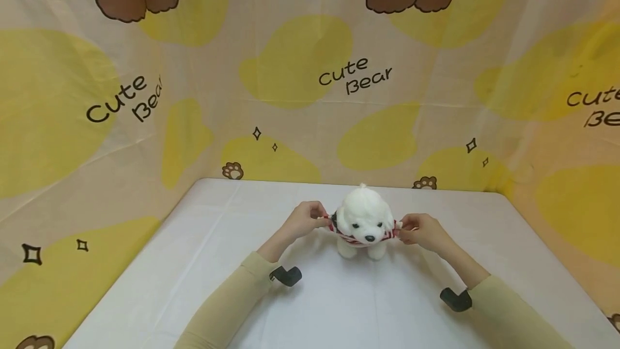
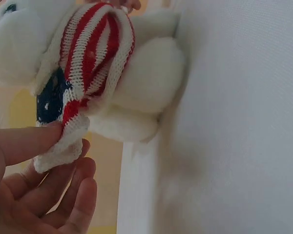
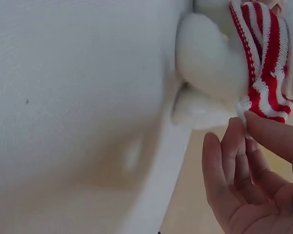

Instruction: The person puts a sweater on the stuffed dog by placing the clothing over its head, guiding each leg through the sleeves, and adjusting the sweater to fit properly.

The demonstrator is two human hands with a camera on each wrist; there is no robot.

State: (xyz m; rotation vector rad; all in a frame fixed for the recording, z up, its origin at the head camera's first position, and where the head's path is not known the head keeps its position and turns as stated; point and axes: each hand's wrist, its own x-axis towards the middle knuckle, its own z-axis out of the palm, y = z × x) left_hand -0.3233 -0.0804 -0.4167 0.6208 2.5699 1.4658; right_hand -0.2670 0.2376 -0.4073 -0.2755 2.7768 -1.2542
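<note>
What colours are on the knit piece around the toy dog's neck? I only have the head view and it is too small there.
Observer: The left wrist view shows the knit garment in red and white stripes with a navy patch.
Operator: How does the left hand hold it?
Observer: The left hand pinches its white ribbed edge between thumb and fingers.
Operator: And the right hand?
Observer: The right hand pinches the striped edge beside the plush dog.

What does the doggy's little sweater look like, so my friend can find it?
Look at the white table before the bear-print curtain. A fluffy white toy dog sits there between two hands. The sweater is the knitted band round its neck, red and white stripes with a blue patch, pinched by the left hand and right hand.
</note>
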